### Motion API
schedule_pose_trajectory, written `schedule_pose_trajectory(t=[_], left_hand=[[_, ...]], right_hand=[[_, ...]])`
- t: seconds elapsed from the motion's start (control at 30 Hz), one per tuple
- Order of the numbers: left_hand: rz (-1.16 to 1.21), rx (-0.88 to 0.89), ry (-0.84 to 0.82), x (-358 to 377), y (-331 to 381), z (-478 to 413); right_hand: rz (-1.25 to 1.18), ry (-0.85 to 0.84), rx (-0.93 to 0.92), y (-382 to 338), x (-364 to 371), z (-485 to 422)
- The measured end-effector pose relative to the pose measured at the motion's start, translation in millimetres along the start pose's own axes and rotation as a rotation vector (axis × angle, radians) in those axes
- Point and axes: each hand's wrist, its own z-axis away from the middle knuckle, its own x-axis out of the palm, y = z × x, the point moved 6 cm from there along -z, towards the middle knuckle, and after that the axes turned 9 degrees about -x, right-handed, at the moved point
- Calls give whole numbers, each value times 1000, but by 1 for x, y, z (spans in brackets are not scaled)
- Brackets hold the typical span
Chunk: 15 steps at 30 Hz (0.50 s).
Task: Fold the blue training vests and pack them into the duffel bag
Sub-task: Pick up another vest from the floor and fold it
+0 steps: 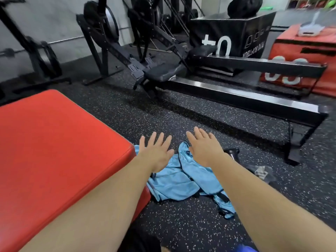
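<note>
Vests (174, 180) are located on the speckled floor (181, 224), crumpled in a loose, unfolded heap of light blue fabric with dark trim. The heap is positioned just beside the near corner of the red pad (54, 151). The left hand (156, 153) is held over the left part of the heap, palm down, fingers straight and spread wide; nothing is held. The right hand (205, 146) is held over the right part, palm down, fingers straight and closer together; nothing is held. Contact between hands and fabric cannot be determined. A small black item (263, 172), kind not discernible, is seen on the floor just right of the heap. A rower rail (236, 95) is set beyond the hands, with a black box (236, 33) and a red box (300, 51) behind it
</note>
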Motion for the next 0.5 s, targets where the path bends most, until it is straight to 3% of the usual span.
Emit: schedule_pose_trajectory(t=[0.2, 0.5], left_hand=[[-50, 85, -77, 38, 34, -57], [-117, 172, -164, 113, 46, -137]], right_hand=[[-32, -92, 87, 49, 63, -21], [-134, -258, 131, 56, 184, -73]])
